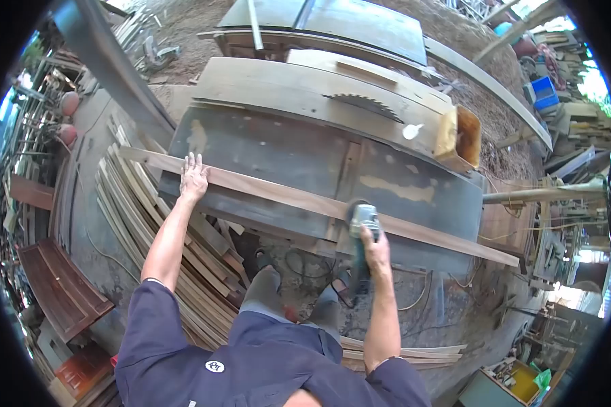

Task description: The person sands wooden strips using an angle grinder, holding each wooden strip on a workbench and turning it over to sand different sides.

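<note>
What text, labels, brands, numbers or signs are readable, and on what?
None reads clearly.
Round white badge on the dark shirt: dark marks inside, too small to read.
Power tool in the right hand: blurred and partly covered; no lettering can be made out.
</note>
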The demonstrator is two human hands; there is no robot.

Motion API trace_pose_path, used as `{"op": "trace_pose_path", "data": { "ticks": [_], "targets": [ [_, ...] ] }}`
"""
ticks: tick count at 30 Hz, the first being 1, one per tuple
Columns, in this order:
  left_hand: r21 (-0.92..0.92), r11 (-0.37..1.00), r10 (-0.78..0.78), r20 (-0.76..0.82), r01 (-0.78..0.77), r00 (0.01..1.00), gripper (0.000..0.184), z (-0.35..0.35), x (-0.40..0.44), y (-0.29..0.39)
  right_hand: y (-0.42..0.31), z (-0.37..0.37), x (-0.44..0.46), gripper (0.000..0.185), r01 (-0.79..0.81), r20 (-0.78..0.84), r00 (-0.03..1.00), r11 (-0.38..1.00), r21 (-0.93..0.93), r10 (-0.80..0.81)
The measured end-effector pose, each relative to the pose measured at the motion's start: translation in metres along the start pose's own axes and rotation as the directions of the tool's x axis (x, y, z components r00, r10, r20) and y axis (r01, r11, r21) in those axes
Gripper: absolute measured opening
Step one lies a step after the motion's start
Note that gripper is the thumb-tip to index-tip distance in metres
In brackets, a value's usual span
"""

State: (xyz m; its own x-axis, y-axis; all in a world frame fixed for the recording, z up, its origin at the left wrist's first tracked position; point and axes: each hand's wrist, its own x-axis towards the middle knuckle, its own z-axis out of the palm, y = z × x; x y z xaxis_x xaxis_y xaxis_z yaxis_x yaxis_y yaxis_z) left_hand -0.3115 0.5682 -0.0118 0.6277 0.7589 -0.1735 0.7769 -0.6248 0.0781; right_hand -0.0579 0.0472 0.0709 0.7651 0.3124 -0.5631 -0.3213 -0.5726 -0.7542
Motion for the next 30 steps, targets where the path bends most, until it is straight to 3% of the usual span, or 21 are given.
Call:
{"op": "trace_pose_path", "data": {
  "ticks": [3,4,6,8,11,15,21,30],
  "targets": [
    [0.022,0.991,-0.130,0.064,0.129,0.989,0.064,-0.016,0.017,-0.057,-0.074,0.105,-0.019,0.075,0.093,0.105,0.992,0.973,-0.209,-0.072],
    [0.010,0.989,-0.145,0.084,0.145,0.986,0.065,-0.020,0.018,-0.069,-0.090,0.139,-0.019,0.079,0.062,0.167,0.986,0.971,-0.232,-0.023],
    [-0.027,0.994,-0.106,0.087,0.109,0.990,0.065,-0.020,0.017,-0.088,-0.140,0.193,-0.029,0.091,0.054,0.293,0.956,0.969,-0.240,0.019],
    [-0.060,0.994,-0.088,0.091,0.093,0.992,0.066,-0.019,0.013,-0.090,-0.150,0.248,-0.017,0.100,0.135,0.313,0.948,0.960,-0.247,-0.053],
    [-0.034,0.995,-0.088,0.087,0.091,0.992,0.068,-0.016,0.008,-0.083,-0.166,0.262,-0.016,0.101,0.156,0.343,0.937,0.960,-0.234,-0.069],
    [0.004,0.994,-0.112,0.074,0.112,0.991,0.077,-0.012,-0.007,-0.033,-0.146,0.192,-0.025,0.101,0.083,0.306,0.952,0.967,-0.243,-0.005],
    [0.047,0.997,0.067,0.003,-0.067,0.998,0.081,0.017,-0.061,0.113,-0.067,0.054,-0.021,0.093,-0.024,0.076,0.996,0.981,-0.190,0.039],
    [0.017,0.984,0.173,0.157,-0.178,0.972,0.082,0.014,-0.139,0.348,0.014,-0.127,-0.011,0.092,-0.062,-0.102,0.993,0.998,-0.013,0.061]
  ]
}}
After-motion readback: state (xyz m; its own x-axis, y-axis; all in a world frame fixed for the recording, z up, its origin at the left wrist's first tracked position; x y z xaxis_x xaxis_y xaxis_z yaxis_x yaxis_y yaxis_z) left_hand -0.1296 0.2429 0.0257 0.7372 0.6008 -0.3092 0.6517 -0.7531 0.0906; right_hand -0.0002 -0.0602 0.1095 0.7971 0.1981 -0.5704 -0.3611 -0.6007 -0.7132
